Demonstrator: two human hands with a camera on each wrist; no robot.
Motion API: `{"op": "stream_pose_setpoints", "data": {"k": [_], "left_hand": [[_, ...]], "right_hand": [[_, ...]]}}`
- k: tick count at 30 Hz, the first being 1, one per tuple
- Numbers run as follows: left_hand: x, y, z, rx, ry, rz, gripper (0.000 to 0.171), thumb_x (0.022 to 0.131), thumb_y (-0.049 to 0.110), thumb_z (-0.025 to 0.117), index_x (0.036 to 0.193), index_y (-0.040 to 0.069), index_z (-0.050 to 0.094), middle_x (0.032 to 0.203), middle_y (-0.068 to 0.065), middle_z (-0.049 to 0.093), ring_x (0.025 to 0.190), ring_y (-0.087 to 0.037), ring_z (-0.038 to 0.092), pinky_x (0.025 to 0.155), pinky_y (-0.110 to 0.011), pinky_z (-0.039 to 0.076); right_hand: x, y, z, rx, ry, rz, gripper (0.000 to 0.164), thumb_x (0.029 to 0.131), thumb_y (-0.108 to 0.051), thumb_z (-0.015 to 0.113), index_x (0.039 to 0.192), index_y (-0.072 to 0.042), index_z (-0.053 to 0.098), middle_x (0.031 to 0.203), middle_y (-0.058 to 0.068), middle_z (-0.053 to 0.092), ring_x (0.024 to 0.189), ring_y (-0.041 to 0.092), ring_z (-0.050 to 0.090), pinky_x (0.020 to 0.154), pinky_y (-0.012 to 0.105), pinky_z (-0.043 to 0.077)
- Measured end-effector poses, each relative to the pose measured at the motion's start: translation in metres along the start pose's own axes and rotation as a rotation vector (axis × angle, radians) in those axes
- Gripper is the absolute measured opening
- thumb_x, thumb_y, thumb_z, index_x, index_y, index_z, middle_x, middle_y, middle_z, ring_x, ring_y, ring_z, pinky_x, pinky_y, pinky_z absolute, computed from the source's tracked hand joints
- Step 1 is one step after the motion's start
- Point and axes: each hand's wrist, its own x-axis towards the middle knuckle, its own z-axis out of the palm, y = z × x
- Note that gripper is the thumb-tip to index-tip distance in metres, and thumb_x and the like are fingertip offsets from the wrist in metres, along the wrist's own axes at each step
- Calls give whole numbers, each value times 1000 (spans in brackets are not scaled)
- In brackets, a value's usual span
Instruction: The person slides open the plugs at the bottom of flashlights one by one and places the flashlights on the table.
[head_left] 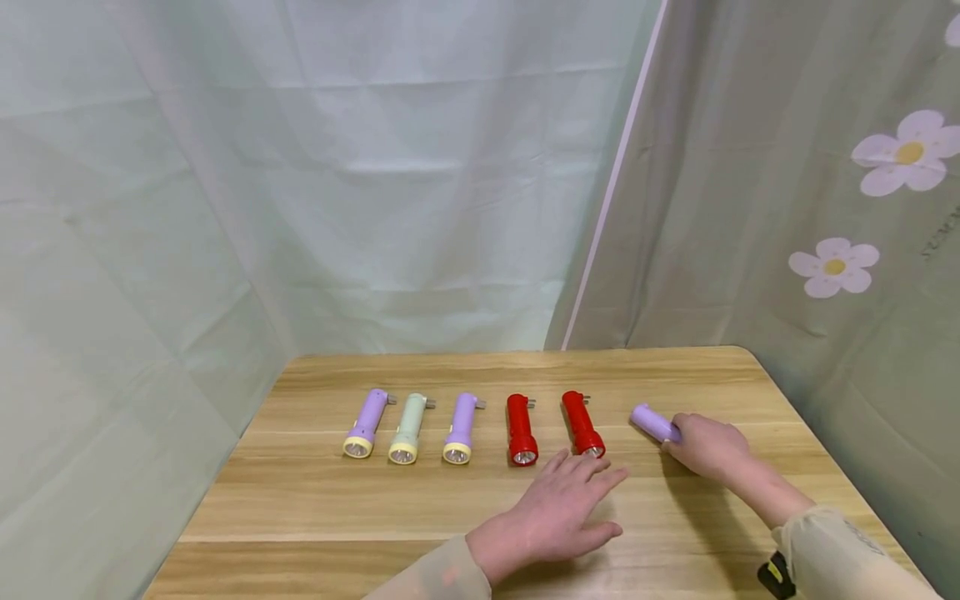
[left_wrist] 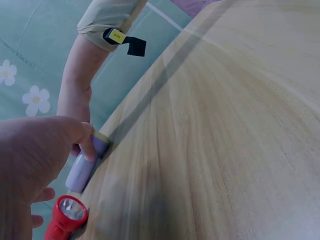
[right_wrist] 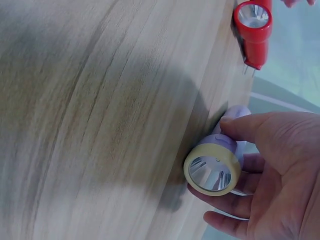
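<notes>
At the right end of a row of flashlights, my right hand (head_left: pixel 707 446) grips a purple flashlight (head_left: pixel 655 423) by its head end. In the right wrist view that flashlight's cream-rimmed lens (right_wrist: pixel 212 170) faces the camera, thumb on one side and fingers round the other. My left hand (head_left: pixel 558 512) hovers with spread fingers just in front of a red flashlight (head_left: pixel 582 423), its fingertips overlapping the lens in the head view; whether they touch cannot be told. The left wrist view shows the red flashlight's head (left_wrist: pixel 71 209) just beyond that hand.
Left of the hands lie another red flashlight (head_left: pixel 521 429), a purple one (head_left: pixel 460 429), a pale green one (head_left: pixel 408 429) and a second purple one (head_left: pixel 368 423), lenses toward me. The wooden table (head_left: pixel 315 508) backs onto hanging curtains (head_left: pixel 420 208).
</notes>
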Motion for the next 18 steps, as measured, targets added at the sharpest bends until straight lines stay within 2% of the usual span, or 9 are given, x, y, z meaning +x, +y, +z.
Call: {"op": "stream_pose_setpoints", "data": {"k": [4,11,18], "left_hand": [[-1,-3,-2,-24,14,-17,66,100,55,57,158,30,38,156,2,44,145,-18,38,119,-50,28],[-2,-8,-6,-57,37,-43,66,100,53,59,157,28,40,154,5,45,143,-17,40,118,-51,29],[-5,-15,-13,-114,64,-68,65,101,52,58,158,27,39,155,4,45,141,-19,43,118,-52,29]], "right_hand": [[0,2,3,21,8,-5,31,91,-31,75,101,-3,65,83,4,64,68,21,53,61,46,44],[-2,-1,1,132,108,-42,41,94,-24,74,122,3,62,100,17,70,79,26,62,66,51,49],[-4,-14,-5,243,171,-65,46,97,-27,72,130,1,56,103,17,68,79,26,60,64,44,47]]}}
